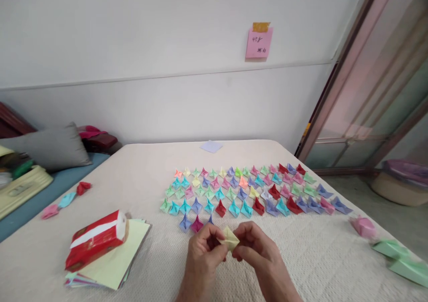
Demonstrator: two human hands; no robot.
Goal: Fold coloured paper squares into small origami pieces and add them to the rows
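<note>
A small pale yellow folded paper piece is held between both hands near the front middle of the cream-covered table. My left hand pinches its left corner with thumb and fingers. On the opposite side, the thumb and fingers of my right hand grip the right corner. Just beyond the hands, several small folded paper boats in many colours stand in rows. A magenta boat and a blue one are closest to my left hand.
At left, a red and white packet lies on stacked coloured paper. Larger folded pieces lie along the left edge and right edge. A lilac sheet rests at the back, near the wall.
</note>
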